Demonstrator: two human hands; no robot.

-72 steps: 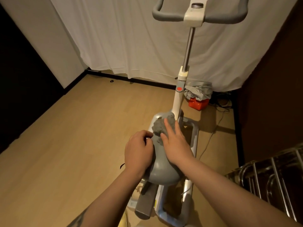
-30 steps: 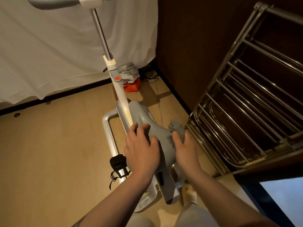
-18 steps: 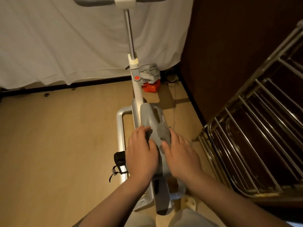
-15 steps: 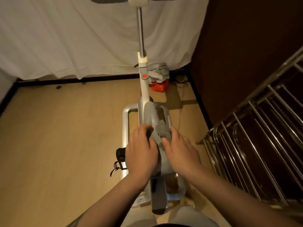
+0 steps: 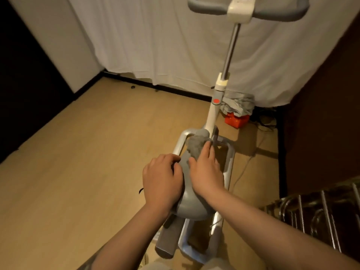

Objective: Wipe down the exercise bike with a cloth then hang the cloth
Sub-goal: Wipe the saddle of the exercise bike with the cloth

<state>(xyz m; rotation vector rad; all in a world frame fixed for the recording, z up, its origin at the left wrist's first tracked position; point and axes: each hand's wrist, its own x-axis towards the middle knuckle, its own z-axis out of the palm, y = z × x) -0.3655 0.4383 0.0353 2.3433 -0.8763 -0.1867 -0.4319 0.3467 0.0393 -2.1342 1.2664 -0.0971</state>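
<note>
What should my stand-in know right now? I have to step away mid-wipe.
Left hand: curled over the left side of the bike saddle, steadying it.
Right hand: fingers straight, pressing the grey cloth onto the saddle's nose.
Done: saddle wiping is underway.
Left: handlebar and post show no wiping now; then hang the cloth, perhaps on the metal rack at right.

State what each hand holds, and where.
The right hand presses the grey cloth flat onto the seat near its nose; the left hand grips the seat's left edge.
</note>
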